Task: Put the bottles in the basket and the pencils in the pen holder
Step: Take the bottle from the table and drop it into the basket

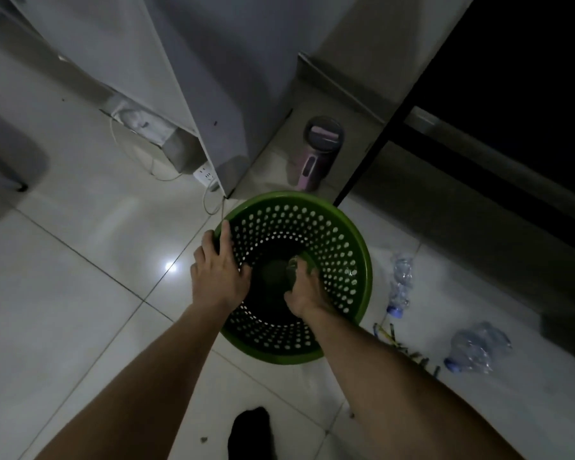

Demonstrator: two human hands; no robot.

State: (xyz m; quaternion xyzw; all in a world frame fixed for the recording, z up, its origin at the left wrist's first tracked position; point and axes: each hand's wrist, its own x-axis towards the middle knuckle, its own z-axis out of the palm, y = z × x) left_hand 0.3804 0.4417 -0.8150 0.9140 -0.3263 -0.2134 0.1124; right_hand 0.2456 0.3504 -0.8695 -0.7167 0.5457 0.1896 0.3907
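1. Green perforated basket [346, 224] on the tiled floor [80, 293], seen from above. The left hand [218, 272] rests on its near-left rim, fingers spread and flat, gripping nothing else.
2. The right hand [304, 288] reaches down inside the basket, fingers closed round a clear bottle [292, 265] held low over the dark bottom; judged to be the moment of setting it in. Whether other bottles already lie inside cannot be told.
3. Left to do, bottles: two crumpled clear bottles with blue caps lie on the floor right of the basket, one near it [400, 282], one farther off [475, 351].
4. Left to do, pencils: a loose cluster of pencils [387, 335] lies on the floor between basket and farther bottle.
5. Pen holder: the purple cylinder [317, 154] behind the basket may be it; this cannot be confirmed.
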